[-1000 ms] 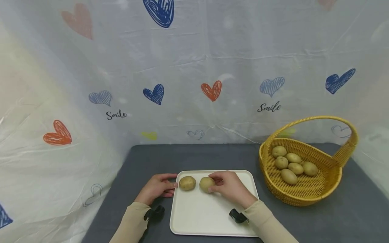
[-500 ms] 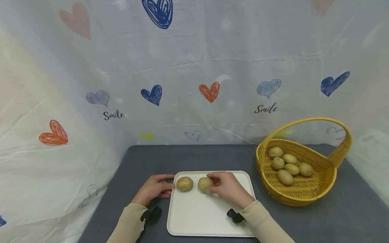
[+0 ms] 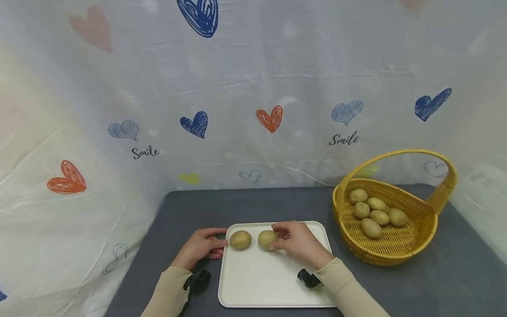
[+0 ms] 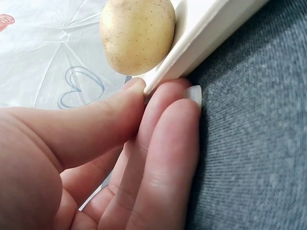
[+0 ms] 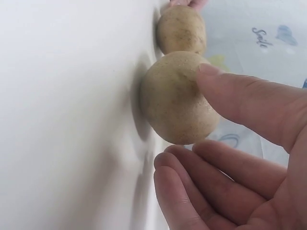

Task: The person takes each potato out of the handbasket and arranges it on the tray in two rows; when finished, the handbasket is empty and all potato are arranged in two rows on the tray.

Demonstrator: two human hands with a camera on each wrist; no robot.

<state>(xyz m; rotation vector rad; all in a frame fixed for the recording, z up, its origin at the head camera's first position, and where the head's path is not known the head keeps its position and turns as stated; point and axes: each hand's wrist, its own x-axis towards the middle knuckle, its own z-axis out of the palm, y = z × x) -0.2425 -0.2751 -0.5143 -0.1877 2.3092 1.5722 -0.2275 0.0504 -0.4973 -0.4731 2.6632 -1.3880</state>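
Right hand (image 3: 298, 241): thumb on one side of the right potato (image 3: 267, 240), fingers bent in on the other, so pretty much a light pinch. Can't tell if every fingertip actually touches. Coming from both sides makes sense imo, since a round spud would likely roll.
Left hand (image 3: 201, 247): pinching the edge of the tray (image 3: 261, 281) near its far left corner, thumb at the rim and fingers along the outside. My guess is that's to keep it from sliding.
Right potato: sits on the tray near its far edge, shadow right beside it.
Left potato (image 3: 240, 240): also on the tray, near the corner the left hand has, with a gap between it and the right potato. Nobody's touching it. The two look lined up in a row along the far edge, probably on purpose.
Basket (image 3: 382, 259): yellow, woven, tall arched handle, on the table (image 3: 222, 207) just right of the tray. Seems parked there for easy reach of the right arm.
Spuds inside: six potatoes (image 3: 379, 217), bunched toward the basket's left side, maybe because they rolled together.
Writing: "Smile" in black script, twice on the backdrop sheet (image 3: 237, 66), each under a pale blue heart. That's all I can read.
Brands: none that I can spot on the tray or basket; the black wrist gadgets (image 3: 196, 280) are too small to make out any lettering.
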